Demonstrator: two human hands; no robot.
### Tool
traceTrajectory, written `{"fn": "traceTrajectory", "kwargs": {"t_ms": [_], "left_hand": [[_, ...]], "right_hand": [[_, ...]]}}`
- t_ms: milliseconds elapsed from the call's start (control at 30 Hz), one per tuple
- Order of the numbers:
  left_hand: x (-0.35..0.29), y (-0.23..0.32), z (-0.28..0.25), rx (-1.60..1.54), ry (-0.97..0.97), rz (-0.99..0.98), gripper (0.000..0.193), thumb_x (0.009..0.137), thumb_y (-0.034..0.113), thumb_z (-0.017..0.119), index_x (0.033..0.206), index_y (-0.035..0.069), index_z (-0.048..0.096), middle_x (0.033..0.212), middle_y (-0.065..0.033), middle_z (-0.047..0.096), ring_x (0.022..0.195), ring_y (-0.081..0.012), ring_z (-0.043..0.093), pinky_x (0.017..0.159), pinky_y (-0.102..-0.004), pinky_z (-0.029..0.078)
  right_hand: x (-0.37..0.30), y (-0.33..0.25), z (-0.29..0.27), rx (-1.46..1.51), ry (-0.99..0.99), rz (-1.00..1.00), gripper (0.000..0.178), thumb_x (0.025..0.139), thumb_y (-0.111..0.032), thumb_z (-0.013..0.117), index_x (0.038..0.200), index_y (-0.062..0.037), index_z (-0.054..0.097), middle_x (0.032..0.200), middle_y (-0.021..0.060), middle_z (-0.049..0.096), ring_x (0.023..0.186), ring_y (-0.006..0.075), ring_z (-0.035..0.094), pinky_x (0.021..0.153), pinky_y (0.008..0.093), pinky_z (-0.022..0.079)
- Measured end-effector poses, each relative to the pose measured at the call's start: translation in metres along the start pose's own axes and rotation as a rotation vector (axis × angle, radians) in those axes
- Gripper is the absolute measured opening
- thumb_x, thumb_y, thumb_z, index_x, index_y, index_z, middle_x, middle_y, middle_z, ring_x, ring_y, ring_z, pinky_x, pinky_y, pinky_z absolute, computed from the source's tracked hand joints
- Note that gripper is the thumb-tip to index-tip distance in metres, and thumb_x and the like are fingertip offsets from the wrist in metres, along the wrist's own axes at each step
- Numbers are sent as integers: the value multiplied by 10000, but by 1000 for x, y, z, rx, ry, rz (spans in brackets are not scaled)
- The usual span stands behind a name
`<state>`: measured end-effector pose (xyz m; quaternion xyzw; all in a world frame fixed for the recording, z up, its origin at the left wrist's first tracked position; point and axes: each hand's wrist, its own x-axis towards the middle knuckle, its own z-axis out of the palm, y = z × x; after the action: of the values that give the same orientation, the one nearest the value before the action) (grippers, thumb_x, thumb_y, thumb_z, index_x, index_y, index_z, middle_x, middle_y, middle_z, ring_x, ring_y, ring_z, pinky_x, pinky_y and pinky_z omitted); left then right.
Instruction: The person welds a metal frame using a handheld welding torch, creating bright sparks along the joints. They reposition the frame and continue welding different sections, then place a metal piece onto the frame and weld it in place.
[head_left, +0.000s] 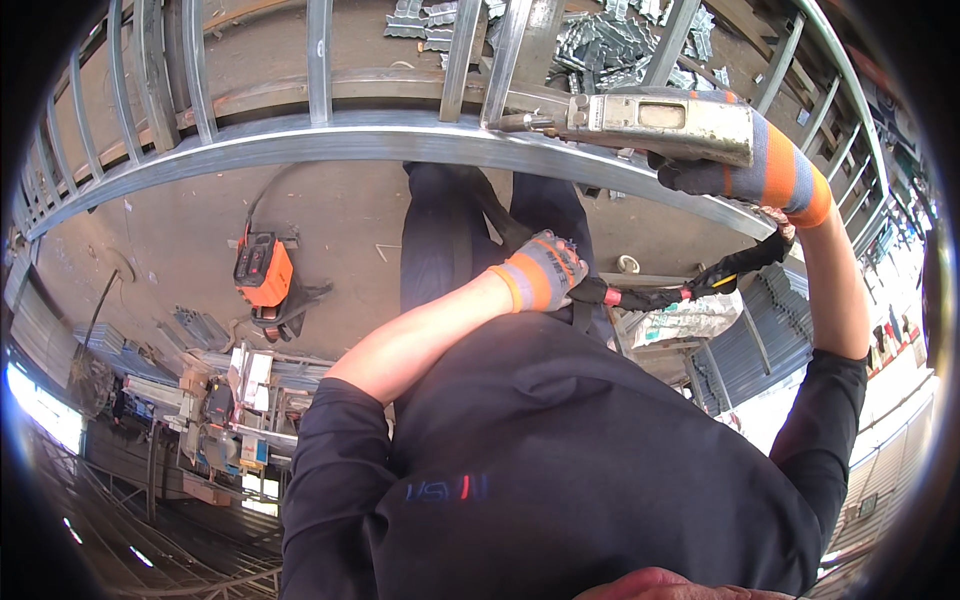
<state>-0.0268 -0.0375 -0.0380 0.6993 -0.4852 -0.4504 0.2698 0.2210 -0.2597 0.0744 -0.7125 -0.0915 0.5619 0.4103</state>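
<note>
My right hand (780, 170), in a grey and orange striped glove, is wrapped round a scuffed, pale metal welding gun (640, 118). The gun's narrow nozzle points left, close to the joint between an upright bar (508, 60) and the long rail of a metal frame (380, 145). From the gun side, a dark cable (650, 298) with red bands sags across my front to my left hand (545, 272). That hand, gloved alike, is closed in front of my waist, apparently round the cable; its fingers are partly hidden.
Beyond the rail lies a heap of bent metal brackets (610, 50). An orange and black box-shaped device (263, 270) stands on the floor at left, trailing a lead. A white sack (690, 320) and stacked metal profiles (780, 315) are at right. Cluttered shelving (230, 400) stands lower left.
</note>
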Motion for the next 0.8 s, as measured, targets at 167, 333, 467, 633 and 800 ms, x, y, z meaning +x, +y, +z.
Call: {"fn": "traceTrajectory", "kwargs": {"t_ms": [167, 333, 467, 633, 800], "left_hand": [[-1, 0, 1, 18, -1, -3, 551, 867, 494, 731, 1208, 69, 649, 1076, -97, 715, 1074, -278, 671, 939, -443, 484], [0, -2, -2, 7, -51, -4, 558, 870, 498, 729, 1218, 71, 643, 1077, -98, 713, 1077, -276, 669, 940, -443, 483], [1, -3, -3, 23, -66, -6, 559, 872, 498, 729, 1225, 74, 642, 1083, -98, 711, 1077, -270, 670, 949, -440, 482], [1, -3, -3, 6, -81, -8, 567, 872, 497, 729, 1237, 73, 637, 1106, -104, 709, 1090, -272, 668, 965, -440, 479], [0, -5, -3, 3, -62, -8, 567, 872, 490, 731, 1241, 71, 634, 1121, -113, 708, 1100, -281, 666, 970, -444, 477]], "right_hand": [[5, -1, -1, -20, -4, 36, 386, 802, -106, 860, 1164, -29, 750, 1018, 61, 761, 896, 131, 673, 861, 298, 550], [3, 1, -3, 1, 15, 4, 435, 804, -114, 868, 1210, -30, 736, 1068, 73, 754, 938, 137, 667, 886, 307, 550], [5, 5, -3, 40, 3, 29, 481, 812, -122, 871, 1256, -20, 718, 1114, 71, 757, 979, 136, 676, 908, 301, 554], [8, 3, -6, 0, -28, -24, 501, 817, -120, 872, 1278, -11, 708, 1138, 71, 759, 993, 126, 680, 923, 300, 554], [10, -5, -11, -2, -71, 55, 504, 818, -123, 873, 1280, -10, 706, 1138, 75, 762, 983, 122, 677, 922, 301, 558]]}}
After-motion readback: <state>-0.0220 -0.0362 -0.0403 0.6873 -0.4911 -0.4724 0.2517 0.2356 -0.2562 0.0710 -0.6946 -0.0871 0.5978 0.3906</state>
